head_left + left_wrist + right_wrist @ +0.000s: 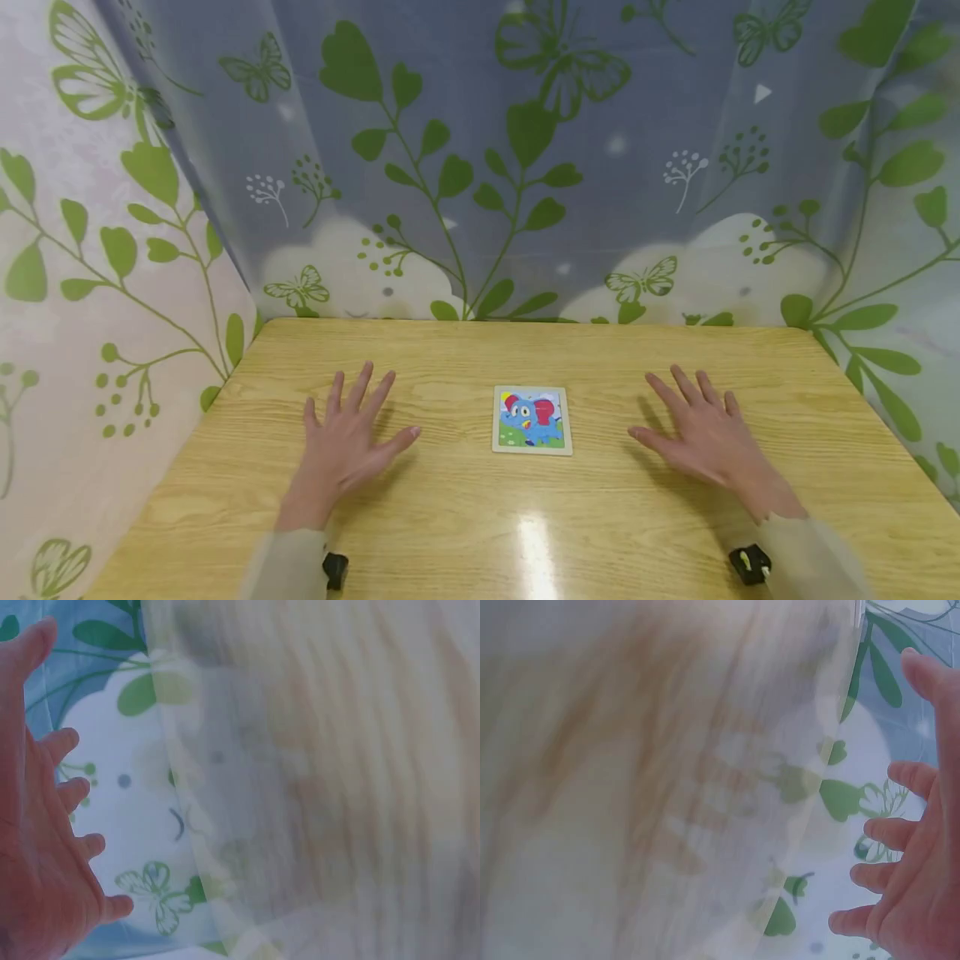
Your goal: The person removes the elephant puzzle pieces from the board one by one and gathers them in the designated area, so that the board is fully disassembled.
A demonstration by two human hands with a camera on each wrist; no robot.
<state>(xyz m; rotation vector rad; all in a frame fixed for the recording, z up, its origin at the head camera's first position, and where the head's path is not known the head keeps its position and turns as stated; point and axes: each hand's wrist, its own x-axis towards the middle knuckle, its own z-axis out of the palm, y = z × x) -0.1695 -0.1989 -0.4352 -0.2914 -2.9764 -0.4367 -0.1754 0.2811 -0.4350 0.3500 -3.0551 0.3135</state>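
A square picture puzzle (532,421) with a blue elephant, red ears and a pale wooden frame lies flat on the wooden table (450,517), between the two hands. To its left, my left hand (348,446) is spread with the fingers straight and holds nothing. My right hand (705,437) is spread the same way on the right side, also holding nothing. Both wrist views show the outstretched fingers of the left hand (45,840) and the right hand (922,847) beside the tabletop. The puzzle does not appear in either wrist view.
A blue curtain (465,167) printed with green leaves and butterflies hangs along the table's back edge. Similar pale patterned cloth (97,292) covers the left side. Black wrist devices (750,564) sit at both sleeves. Light reflects off the table's front middle.
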